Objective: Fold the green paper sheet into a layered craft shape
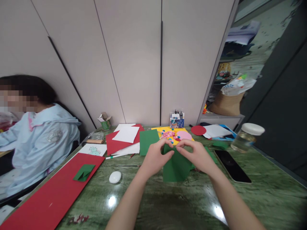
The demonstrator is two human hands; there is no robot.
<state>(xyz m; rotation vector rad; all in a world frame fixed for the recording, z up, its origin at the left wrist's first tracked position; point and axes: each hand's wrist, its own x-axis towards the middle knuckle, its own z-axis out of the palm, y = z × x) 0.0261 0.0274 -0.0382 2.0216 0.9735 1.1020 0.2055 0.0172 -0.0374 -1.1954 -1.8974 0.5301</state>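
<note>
A sheet of green paper [177, 167] hangs upright between my hands above the green marbled table. My left hand [157, 156] pinches its upper left edge between thumb and fingers. At the upper right edge, my right hand [196, 155] grips the same sheet, fingertips close to those of the left. The paper bows slightly and its lower edge faces me. Behind it lies another flat green sheet [146, 142], and more green paper [211, 155] shows partly behind my right hand. Pink and blue small pieces [169, 134] rest on a yellow sheet [186, 129] beyond my hands.
To the left are a long red sheet [45, 198], a folded green paper [83, 172] and a white oval object [115, 177]. On the right lie a phone [232, 166] and a lidded jar [247, 139]. A person [48, 137] sits at far left.
</note>
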